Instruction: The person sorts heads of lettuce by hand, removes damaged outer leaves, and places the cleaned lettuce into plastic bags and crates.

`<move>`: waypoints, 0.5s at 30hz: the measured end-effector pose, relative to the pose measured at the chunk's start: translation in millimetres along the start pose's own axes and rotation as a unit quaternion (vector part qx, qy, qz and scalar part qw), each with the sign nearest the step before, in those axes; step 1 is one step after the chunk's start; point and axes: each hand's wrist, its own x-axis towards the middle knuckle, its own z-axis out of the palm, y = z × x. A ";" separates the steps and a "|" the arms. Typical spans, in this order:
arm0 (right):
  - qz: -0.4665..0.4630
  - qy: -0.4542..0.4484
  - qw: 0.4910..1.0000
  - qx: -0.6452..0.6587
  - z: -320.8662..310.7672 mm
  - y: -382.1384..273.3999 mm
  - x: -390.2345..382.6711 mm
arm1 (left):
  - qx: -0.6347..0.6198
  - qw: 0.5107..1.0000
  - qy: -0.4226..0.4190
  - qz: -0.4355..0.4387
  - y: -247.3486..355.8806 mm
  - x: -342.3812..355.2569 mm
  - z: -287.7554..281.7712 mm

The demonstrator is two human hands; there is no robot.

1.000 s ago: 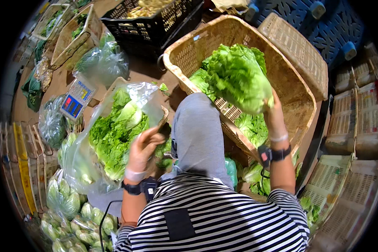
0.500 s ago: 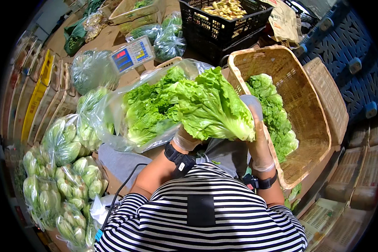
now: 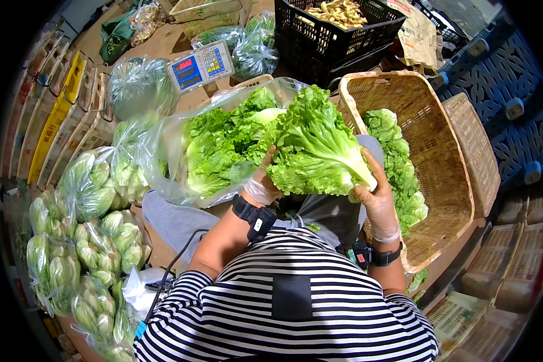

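Observation:
A head of green leaf lettuce is held up in front of me, its pale stem end pointing right. My right hand, in a clear glove, pinches that stem end between thumb and fingers. On the other side my left hand, also gloved, cups the leafy part, with some fingers hidden behind leaves. Just beyond it lies an open clear plastic bag filled with more lettuce. To the right, a tan plastic basket holds a row of lettuce heads along its left side.
Bagged green vegetables are piled on the left. A digital scale display stands beyond the bag. At the back is a black crate with ginger-like roots. Stacked crates line the left, and blue panels the far right.
The lettuce head has turned in my hands, showing more of its pale ribs. My right thumb has shifted onto the stem end. The whole view has shifted slightly.

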 end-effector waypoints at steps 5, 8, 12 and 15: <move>-0.128 0.123 0.932 -0.317 -2.1 12.6 -1.4 | 0.043 0.998 0.037 0.019 -2.8 6.4 -12.7; -0.132 0.192 0.915 -0.329 -2.5 20.6 -1.5 | 0.034 0.997 0.066 0.015 -8.1 10.1 -16.5; -0.146 0.238 0.938 -0.207 -3.3 41.8 1.3 | 0.026 0.998 0.055 0.035 -18.8 16.1 -24.7; -0.143 0.279 0.942 -0.123 -7.7 68.9 -0.4 | 0.006 0.995 0.101 -0.006 -22.5 17.0 -37.0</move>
